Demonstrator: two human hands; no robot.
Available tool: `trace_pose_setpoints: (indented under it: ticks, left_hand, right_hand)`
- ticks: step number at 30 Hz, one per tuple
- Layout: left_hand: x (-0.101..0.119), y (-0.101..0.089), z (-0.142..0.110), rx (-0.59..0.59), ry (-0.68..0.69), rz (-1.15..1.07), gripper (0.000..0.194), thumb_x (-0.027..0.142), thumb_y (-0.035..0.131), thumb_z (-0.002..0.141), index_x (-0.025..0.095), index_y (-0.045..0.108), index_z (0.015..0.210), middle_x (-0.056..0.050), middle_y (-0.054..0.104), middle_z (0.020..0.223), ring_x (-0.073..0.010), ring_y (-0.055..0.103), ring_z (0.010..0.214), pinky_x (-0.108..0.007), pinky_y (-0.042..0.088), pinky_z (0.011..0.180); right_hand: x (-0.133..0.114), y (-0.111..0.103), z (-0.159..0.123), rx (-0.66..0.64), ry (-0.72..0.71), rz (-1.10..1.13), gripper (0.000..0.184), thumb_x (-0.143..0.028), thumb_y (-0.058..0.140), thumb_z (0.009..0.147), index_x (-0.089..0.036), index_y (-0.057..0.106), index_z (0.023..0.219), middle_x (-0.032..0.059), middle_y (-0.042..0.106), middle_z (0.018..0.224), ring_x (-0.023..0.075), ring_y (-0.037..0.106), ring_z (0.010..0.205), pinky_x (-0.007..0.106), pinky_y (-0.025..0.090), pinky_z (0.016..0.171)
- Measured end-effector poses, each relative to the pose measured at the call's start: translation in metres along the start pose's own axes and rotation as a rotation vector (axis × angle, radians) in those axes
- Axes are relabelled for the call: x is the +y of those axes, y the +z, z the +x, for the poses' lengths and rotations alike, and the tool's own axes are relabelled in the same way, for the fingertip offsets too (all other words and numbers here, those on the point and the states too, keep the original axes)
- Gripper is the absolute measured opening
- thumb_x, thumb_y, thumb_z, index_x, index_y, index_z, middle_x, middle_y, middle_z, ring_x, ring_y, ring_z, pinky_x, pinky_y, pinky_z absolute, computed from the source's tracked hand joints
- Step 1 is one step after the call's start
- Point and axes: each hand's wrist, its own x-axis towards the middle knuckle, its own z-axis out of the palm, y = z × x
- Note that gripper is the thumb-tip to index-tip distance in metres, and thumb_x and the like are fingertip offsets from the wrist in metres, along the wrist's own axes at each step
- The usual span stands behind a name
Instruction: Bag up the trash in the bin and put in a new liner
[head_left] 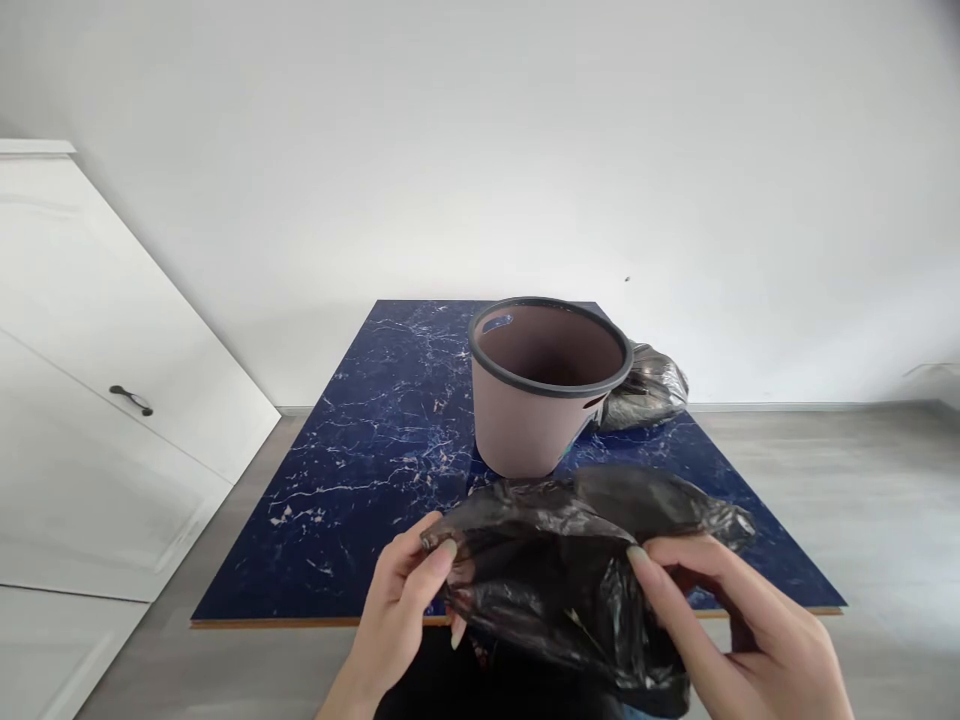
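The thin black plastic bag point(544, 585) partly hid the fingers of the left hand point(397, 605); the bottom edge cropped the right hand point(787, 655) near its wrist. Beyond both hands, the round mauve plastic bin with a dark rim point(517, 425) covered part of a crumpled, translucent grey plastic bundle point(660, 385). Left of the left hand, the white panelled cabinet point(187, 425) was cut off.

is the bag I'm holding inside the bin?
No, your left hand and right hand hold the black bag outside the bin.
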Motion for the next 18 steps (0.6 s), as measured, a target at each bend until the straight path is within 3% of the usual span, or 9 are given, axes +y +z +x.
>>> trace_pose_setpoints:
  ticks: [3,7,13,18]
  left_hand:
    - [0.000,0.008,0.002,-0.028,0.074,-0.098,0.043,0.053,0.068,0.099,0.020,0.054,0.074,0.003,0.060,0.061,-0.0093,0.051,0.039,-0.022,0.045,0.038]
    - [0.009,0.020,0.008,-0.100,0.194,-0.043,0.043,0.048,0.063,0.104,0.021,0.050,0.073,0.004,0.058,0.061,-0.0083,0.052,0.039,-0.020,0.045,0.038]
    - [0.038,0.043,0.003,-0.109,0.310,0.064,0.040,0.045,0.067,0.102,0.022,0.054,0.073,0.004,0.054,0.060,-0.0101,0.052,0.041,-0.022,0.046,0.039]
    - [0.051,0.059,-0.010,-0.005,0.459,0.071,0.048,0.049,0.077,0.095,0.022,0.052,0.065,0.002,0.050,0.060,-0.0122,0.049,0.050,-0.025,0.045,0.047]
  right_hand:
    - [0.012,-0.020,-0.001,0.080,0.029,-0.071,0.014,-0.035,0.070,0.102,-0.027,0.069,0.091,-0.0003,0.071,0.076,0.0137,0.064,0.057,0.022,0.049,0.051]
    - [0.014,-0.039,0.001,0.167,0.073,-0.101,0.017,-0.040,0.071,0.102,-0.027,0.069,0.090,0.0002,0.069,0.077,0.0151,0.061,0.058,0.027,0.051,0.057]
    - [-0.003,-0.063,0.016,0.352,-0.022,-0.187,0.011,-0.032,0.069,0.104,-0.027,0.069,0.094,0.0077,0.073,0.101,0.0274,0.066,0.099,0.045,0.052,0.093]
    - [-0.003,-0.071,0.014,0.551,-0.047,-0.285,0.010,-0.027,0.073,0.100,-0.028,0.066,0.094,0.0105,0.073,0.102,0.0365,0.069,0.121,0.062,0.048,0.108]
